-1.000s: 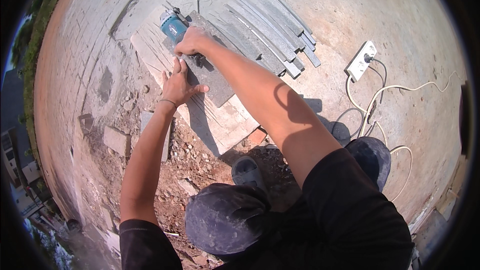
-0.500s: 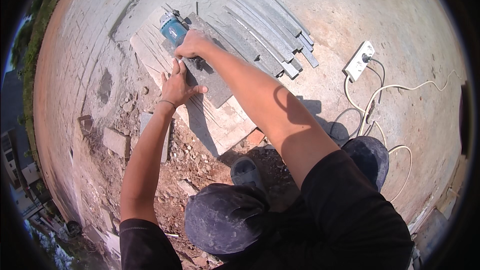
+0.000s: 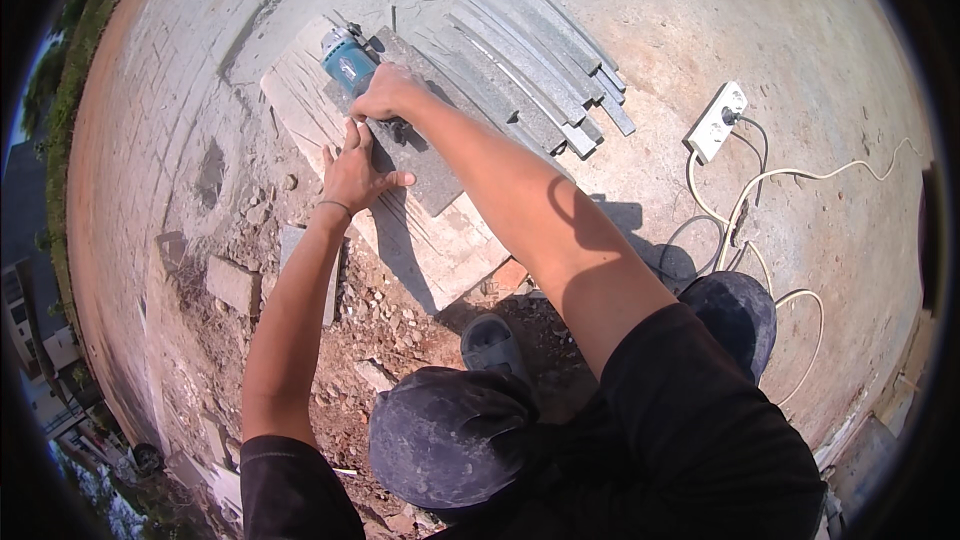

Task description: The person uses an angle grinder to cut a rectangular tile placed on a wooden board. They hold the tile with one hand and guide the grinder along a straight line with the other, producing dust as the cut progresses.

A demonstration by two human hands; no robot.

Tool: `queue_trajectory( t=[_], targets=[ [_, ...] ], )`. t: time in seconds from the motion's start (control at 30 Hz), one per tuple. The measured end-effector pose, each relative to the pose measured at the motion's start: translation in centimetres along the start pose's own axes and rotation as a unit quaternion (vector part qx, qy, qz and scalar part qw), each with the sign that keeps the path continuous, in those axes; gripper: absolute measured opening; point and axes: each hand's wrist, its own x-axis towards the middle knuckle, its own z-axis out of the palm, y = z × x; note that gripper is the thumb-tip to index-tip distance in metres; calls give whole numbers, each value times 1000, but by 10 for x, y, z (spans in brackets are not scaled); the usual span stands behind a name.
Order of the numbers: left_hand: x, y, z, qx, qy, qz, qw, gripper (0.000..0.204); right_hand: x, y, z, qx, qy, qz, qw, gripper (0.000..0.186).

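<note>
My right hand (image 3: 391, 92) is wrapped round the body of a teal angle grinder (image 3: 349, 62), whose metal head points away from me to the far left. Under it lies a grey stone slab (image 3: 437, 180) on a pale, cut-scored board (image 3: 455, 258). With fingers and thumb spread, my left hand (image 3: 356, 176) presses on the slab's left edge, its fingertips close to my right hand. The grinder's disc cannot be made out.
Several cut grey stone strips (image 3: 540, 50) lie to the right of the slab. A white power strip (image 3: 718, 122) with a black plug and looping cables (image 3: 760, 180) rests further right. Rubble (image 3: 390, 310) and a loose block (image 3: 233, 285) are at the near left.
The grinder and my right hand have shifted very slightly toward me. My left hand stays in place on the slab.
</note>
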Motion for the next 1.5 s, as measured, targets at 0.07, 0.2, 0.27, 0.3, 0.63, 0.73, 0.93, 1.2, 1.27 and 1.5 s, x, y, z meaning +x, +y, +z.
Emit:
queue_trajectory(
  t=[0.07,0.2,0.27,0.3,0.63,0.73,0.93,1.2,1.27,1.5],
  targets=[
    [1,1,0,-1,-1,0,1000,142,-1,1,-1,-1,-5,-2,1000,70],
    [2,2,-1,-1,-7,2,1000,143,-1,3,-1,5,-3,-4,1000,70],
    [1,2,-2,-1,-8,1,1000,143,-3,2,-1,2,-6,-6,1000,70],
    [0,3,-3,-2,-8,0,1000,143,-3,2,-1,1,-7,-6,1000,70],
    [-1,5,-5,-9,-13,-6,1000,143,-7,5,-2,0,-4,-7,1000,71],
    [-1,4,-4,-9,-9,-5,1000,142,-9,6,-2,0,-2,-8,1000,73],
    [1,0,-2,-7,-5,-1,1000,140,-10,6,0,-2,-8,-3,1000,73],
    [2,0,-1,-9,-14,-3,1000,141,-10,9,2,4,-10,-3,1000,73],
    [2,-1,0,-9,-14,-3,1000,141,-12,9,0,6,-12,-2,1000,73],
    [2,0,-2,-18,-19,0,1000,142,-21,8,-5,-7,-10,-2,1000,73]
  ],
)
